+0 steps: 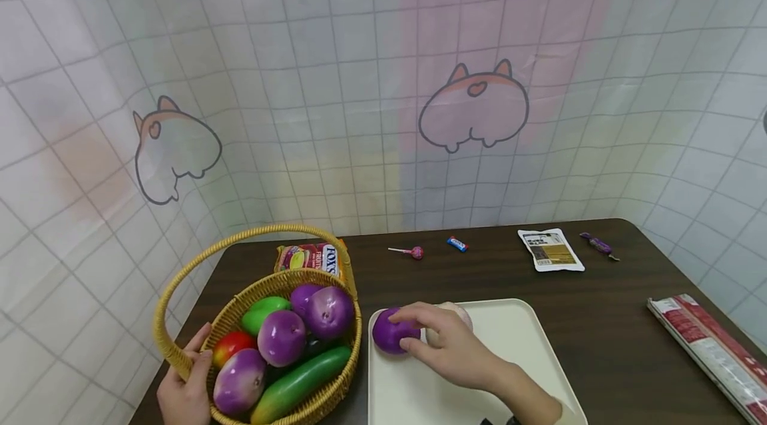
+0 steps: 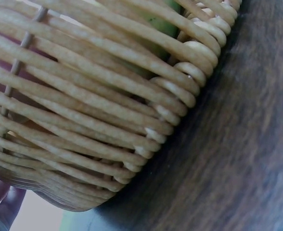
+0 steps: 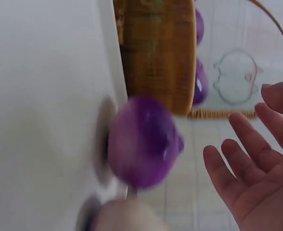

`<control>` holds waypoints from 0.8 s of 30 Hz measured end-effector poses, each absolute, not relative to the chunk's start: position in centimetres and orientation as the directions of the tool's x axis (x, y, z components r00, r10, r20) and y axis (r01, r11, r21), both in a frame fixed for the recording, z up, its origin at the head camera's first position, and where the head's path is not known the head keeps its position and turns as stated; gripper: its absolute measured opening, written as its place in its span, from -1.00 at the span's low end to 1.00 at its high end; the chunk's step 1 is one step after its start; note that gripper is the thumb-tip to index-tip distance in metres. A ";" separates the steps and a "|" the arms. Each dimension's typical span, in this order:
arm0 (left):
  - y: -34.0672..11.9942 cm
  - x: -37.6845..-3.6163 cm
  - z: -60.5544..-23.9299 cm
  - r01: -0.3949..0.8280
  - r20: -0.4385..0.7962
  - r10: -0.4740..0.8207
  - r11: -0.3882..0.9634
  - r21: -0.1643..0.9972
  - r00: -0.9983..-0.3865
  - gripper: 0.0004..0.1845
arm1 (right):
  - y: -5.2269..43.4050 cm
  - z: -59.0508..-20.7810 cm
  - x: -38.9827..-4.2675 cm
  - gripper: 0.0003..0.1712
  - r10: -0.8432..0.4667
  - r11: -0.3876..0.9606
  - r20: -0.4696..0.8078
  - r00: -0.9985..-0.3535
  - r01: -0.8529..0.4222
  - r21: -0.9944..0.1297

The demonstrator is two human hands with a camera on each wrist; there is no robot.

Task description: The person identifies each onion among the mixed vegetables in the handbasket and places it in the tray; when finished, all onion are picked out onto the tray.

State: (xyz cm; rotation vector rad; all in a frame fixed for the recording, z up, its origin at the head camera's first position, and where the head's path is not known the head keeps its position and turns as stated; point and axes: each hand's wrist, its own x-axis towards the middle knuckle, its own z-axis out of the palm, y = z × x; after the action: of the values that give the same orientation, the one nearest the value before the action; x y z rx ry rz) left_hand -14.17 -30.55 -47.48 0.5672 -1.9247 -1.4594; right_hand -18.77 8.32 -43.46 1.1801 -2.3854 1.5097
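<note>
My left hand grips the rim of a woven basket by the base of its arched handle, thumb and fingers on either side. Several purple-and-white onions, a green cucumber, a red tomato-like fruit and a green pepper-like vegetable fill it. Over a white tray, my right hand hovers with fingers spread. Just past its fingertips lies a purple onion, apart from the hand in the right wrist view. Partly hidden behind the hand is a pale round vegetable.
A Fox's candy bag lies behind the basket. Along the back are a lollipop, a small blue-wrapped candy, a white-and-gold packet and a purple-wrapped candy. A long red-and-white package lies at the right edge.
</note>
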 end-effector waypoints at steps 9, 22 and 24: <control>-30.2 -14.1 -47.6 0.089 0.239 -0.673 0.250 0.964 -0.700 -0.67 | 4.0 -42.4 -18.1 -0.61 -0.606 0.143 0.419 -0.676 -0.611 -0.778; -30.3 -14.0 -47.6 0.126 0.347 -0.664 0.358 0.925 -0.662 -0.69 | -2.1 -42.9 -16.6 -0.57 -0.662 -0.052 0.466 -0.587 -0.584 -0.810; -30.3 -14.0 -47.5 0.136 0.341 -0.666 0.341 0.930 -0.664 -0.70 | -3.0 -42.9 -16.4 -0.56 -0.669 -0.046 0.463 -0.582 -0.589 -0.807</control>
State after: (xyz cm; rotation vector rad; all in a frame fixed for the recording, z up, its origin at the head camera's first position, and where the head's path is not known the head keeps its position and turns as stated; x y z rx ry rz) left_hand -14.02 -30.28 -47.54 0.4646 -1.8782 -1.3991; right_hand -16.36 -3.01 -42.95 1.4650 -2.2173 1.8049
